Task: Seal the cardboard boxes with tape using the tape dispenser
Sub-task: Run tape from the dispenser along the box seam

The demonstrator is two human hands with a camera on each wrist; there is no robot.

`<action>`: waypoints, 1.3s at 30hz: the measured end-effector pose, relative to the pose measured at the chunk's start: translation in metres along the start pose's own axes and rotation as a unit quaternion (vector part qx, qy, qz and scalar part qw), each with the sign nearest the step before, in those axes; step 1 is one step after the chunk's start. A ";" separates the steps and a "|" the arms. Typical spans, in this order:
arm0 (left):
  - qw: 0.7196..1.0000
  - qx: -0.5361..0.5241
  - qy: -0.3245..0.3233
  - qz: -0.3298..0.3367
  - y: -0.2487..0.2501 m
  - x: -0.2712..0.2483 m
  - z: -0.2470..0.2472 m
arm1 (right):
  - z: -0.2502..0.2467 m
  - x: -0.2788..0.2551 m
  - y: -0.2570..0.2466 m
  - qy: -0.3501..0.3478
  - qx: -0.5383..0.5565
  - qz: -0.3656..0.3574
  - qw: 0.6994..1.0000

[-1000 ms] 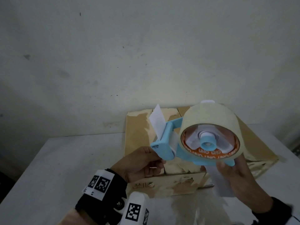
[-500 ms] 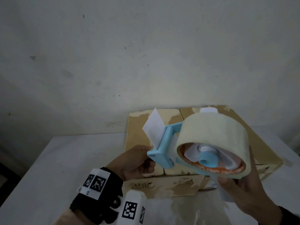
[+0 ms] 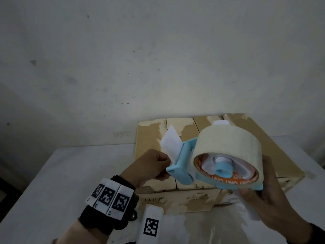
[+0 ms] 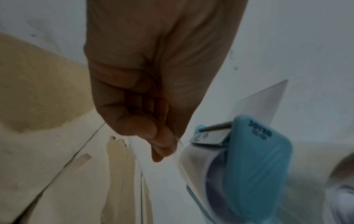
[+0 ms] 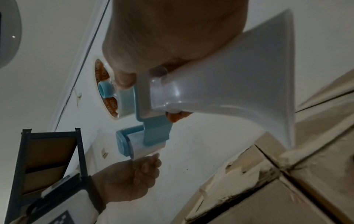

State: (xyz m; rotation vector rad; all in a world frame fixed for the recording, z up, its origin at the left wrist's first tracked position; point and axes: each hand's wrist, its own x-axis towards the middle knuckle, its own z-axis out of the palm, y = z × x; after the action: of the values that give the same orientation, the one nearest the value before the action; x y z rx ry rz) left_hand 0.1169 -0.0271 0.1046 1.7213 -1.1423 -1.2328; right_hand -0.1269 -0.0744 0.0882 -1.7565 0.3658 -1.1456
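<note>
My right hand (image 3: 263, 196) grips the white handle (image 5: 229, 91) of a blue tape dispenser (image 3: 182, 168) and holds it in the air above the box. The dispenser carries a thick roll of beige tape (image 3: 226, 143), and a white flap (image 3: 171, 145) sticks up at its front. At the dispenser's front roller (image 5: 141, 145), my left hand (image 3: 160, 164) pinches the thin clear tape end between thumb and forefinger (image 4: 162, 142). A worn cardboard box (image 3: 151, 136) lies on the white table (image 3: 61, 182) behind and under the dispenser, its top flaps closed, with torn paper patches along the seams (image 5: 268, 166).
A plain white wall (image 3: 158, 59) rises directly behind the box. A dark metal shelf rack (image 5: 53, 159) stands off to the left in the right wrist view. Bare table surface lies left of the box.
The dispenser has tilted so that the roll's open face points more downward. It has also risen slightly. My left hand has stayed at the front of the dispenser.
</note>
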 end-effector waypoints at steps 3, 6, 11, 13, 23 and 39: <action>0.999 0.035 0.001 -0.013 0.001 0.003 0.000 | -0.001 0.001 0.002 -0.004 -0.009 0.007 1.000; 0.998 0.038 0.039 -0.009 0.001 0.006 -0.004 | -0.003 0.003 0.003 -0.008 -0.025 0.005 1.000; 0.989 0.086 0.124 -0.010 -0.019 0.015 -0.025 | -0.020 0.007 0.013 0.029 -0.056 -0.010 0.998; 0.968 0.172 0.182 0.011 -0.037 0.024 -0.035 | -0.031 0.008 0.022 0.046 -0.062 0.001 0.997; 0.866 0.489 0.110 -0.001 -0.101 0.032 -0.022 | -0.030 0.020 0.024 0.070 -0.047 0.031 0.996; 0.849 0.483 0.214 0.022 -0.110 0.001 -0.070 | -0.002 0.028 0.040 0.099 -0.025 0.086 0.991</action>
State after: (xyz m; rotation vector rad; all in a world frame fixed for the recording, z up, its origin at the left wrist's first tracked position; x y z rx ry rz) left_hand 0.2109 0.0146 0.0244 2.4788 -1.6215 -0.1236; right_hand -0.1041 -0.1137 0.0699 -1.6237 0.6591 -1.1969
